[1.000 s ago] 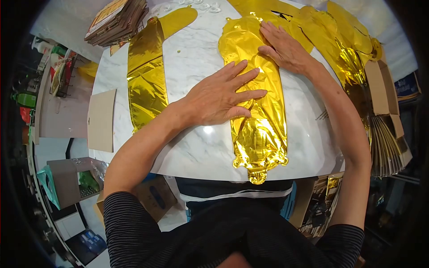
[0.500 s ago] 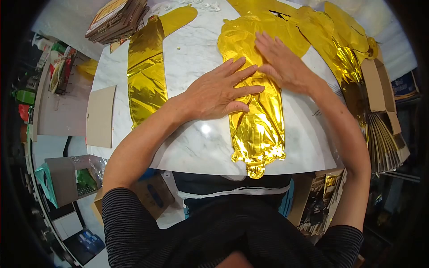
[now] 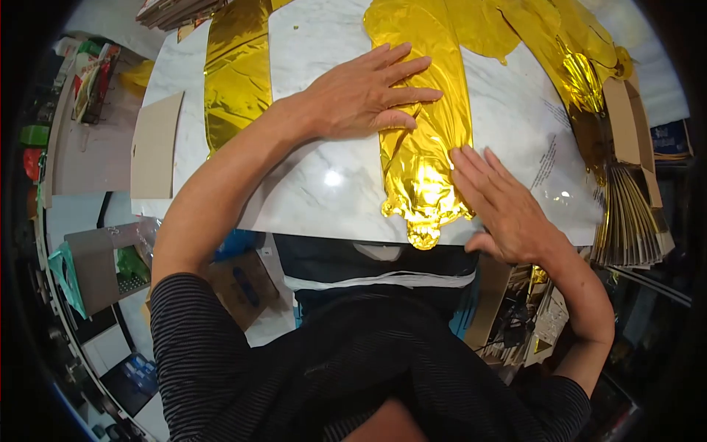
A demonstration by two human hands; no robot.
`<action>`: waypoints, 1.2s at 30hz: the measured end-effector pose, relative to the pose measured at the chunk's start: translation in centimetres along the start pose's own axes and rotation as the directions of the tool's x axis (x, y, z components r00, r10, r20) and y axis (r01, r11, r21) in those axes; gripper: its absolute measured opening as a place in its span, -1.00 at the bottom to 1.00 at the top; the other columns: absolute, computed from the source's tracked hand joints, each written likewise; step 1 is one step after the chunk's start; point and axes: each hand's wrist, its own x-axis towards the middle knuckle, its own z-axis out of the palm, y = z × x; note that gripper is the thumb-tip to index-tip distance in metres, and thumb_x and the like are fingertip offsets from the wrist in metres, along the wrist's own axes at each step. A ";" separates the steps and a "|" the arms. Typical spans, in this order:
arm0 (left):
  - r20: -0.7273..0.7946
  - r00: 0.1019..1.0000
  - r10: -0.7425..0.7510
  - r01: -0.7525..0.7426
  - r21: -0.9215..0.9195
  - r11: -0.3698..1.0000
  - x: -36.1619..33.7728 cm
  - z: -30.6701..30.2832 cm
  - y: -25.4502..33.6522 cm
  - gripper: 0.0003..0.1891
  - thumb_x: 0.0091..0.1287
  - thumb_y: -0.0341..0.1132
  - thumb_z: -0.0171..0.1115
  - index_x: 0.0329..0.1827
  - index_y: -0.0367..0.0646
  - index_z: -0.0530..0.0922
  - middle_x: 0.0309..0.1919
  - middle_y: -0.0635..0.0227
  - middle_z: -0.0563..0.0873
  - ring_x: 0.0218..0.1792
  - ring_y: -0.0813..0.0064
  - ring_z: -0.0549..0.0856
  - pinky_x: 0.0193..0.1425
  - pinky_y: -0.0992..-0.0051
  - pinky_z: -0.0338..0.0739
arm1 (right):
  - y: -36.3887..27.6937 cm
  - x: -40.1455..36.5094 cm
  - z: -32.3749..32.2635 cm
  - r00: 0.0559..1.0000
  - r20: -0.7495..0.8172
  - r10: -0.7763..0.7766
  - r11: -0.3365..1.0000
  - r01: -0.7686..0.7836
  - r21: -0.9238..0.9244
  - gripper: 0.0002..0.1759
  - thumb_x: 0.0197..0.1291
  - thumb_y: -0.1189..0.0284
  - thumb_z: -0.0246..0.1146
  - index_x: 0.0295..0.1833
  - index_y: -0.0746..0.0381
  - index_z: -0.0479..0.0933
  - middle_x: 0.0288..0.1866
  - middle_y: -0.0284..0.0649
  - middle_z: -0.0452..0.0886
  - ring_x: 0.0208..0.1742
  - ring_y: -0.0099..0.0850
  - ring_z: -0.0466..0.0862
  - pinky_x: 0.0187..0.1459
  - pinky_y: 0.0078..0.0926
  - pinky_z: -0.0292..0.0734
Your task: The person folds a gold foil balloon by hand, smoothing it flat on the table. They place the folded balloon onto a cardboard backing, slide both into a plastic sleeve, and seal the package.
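A shiny gold foil piece [image 3: 427, 140] lies lengthwise on the marble-patterned table [image 3: 324, 199], its crinkled lower end with a rounded tab at the front edge. My left hand [image 3: 364, 92] rests on its left side with fingers spread across the foil. Beside the foil's lower right edge is my right hand [image 3: 497, 202], fingers stretched out and touching the foil's edge, thumb apart. Neither hand grips anything. Another gold foil strip [image 3: 237, 81] lies to the left, beyond my left forearm.
More gold foil [image 3: 560, 44] is heaped at the back right. A cardboard box [image 3: 626, 121] and fanned cards [image 3: 633, 221] stand at the right edge. A beige card [image 3: 156, 147] lies at the left; stacked cards [image 3: 173, 13] are at the back left.
My right hand has moved from the foil's upper part down to its lower right edge. My left hand stays on the foil. The view has shifted, and the foil looks flatter in its middle.
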 end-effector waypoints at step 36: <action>0.050 0.999 -0.005 0.006 -0.017 1.000 0.2 -0.1 0.0 -0.32 0.62 0.28 -0.07 0.70 0.23 0.38 0.78 0.20 0.14 0.77 -0.01 0.04 0.86 0.08 -0.12 | 6.7 12.1 0.4 0.834 -0.439 0.333 0.943 -0.287 0.170 -0.49 0.68 0.34 0.05 0.55 0.41 0.38 0.64 0.11 0.41 0.71 -0.02 0.32 0.72 -0.02 0.13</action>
